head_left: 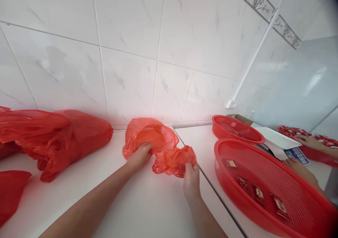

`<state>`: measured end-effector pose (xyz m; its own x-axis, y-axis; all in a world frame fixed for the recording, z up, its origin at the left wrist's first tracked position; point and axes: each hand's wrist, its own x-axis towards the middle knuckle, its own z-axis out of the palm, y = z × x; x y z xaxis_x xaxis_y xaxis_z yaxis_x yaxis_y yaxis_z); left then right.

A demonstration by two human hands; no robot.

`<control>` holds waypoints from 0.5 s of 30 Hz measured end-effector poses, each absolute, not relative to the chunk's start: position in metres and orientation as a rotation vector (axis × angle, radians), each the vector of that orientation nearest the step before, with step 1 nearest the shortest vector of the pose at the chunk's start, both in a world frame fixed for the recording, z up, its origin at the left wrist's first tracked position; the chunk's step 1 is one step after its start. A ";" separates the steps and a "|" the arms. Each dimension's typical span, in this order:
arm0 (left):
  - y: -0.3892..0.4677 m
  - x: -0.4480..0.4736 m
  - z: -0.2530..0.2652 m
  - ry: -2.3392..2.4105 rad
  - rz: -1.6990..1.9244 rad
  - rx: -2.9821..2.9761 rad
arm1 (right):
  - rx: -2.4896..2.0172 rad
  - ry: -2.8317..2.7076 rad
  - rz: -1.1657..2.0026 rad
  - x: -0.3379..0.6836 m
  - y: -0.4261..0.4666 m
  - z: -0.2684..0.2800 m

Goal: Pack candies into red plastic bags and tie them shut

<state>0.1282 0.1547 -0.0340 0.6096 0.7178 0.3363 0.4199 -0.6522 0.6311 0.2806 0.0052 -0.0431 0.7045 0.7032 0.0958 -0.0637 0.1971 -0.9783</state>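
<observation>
A thin red plastic bag (151,134) lies crumpled on the white table, close to the tiled wall. My left hand (139,155) reaches to the bag's opening at its left part, with the fingertips hidden in the folds. At the bag's right end, my right hand (192,177) is closed on the bunched plastic. What the bag contains, if anything, cannot be seen. To the left rests a larger, bulging red plastic bag (84,132), apart from both hands.
On the right stands a red perforated basket (221,181) holding several small wrapped packets (259,193). Behind it is another red basket (215,127). Another person's hands (303,171) work at the far right, near a red container of packets (314,153). A seam (219,197) crosses the tabletop.
</observation>
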 end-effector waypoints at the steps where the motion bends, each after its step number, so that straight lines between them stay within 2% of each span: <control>1: 0.152 0.127 -0.035 0.888 0.805 2.356 | -1.270 -0.578 0.573 0.287 0.002 -0.043; 9: 0.087 0.114 -0.021 0.607 0.869 2.453 | -1.254 -0.589 0.704 0.298 0.001 -0.043; 12: 0.059 0.114 -0.011 0.415 0.941 2.207 | -1.208 -0.772 0.852 0.283 -0.002 -0.038; 15: 0.050 0.110 -0.002 0.475 1.011 1.897 | -1.156 -0.928 1.132 0.278 -0.009 -0.029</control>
<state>0.1098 0.0498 -0.0021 0.5907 0.6665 0.4549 -0.0754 -0.5157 0.8535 0.2782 -0.0087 -0.0290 0.2057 0.9786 -0.0090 -0.1835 0.0296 -0.9826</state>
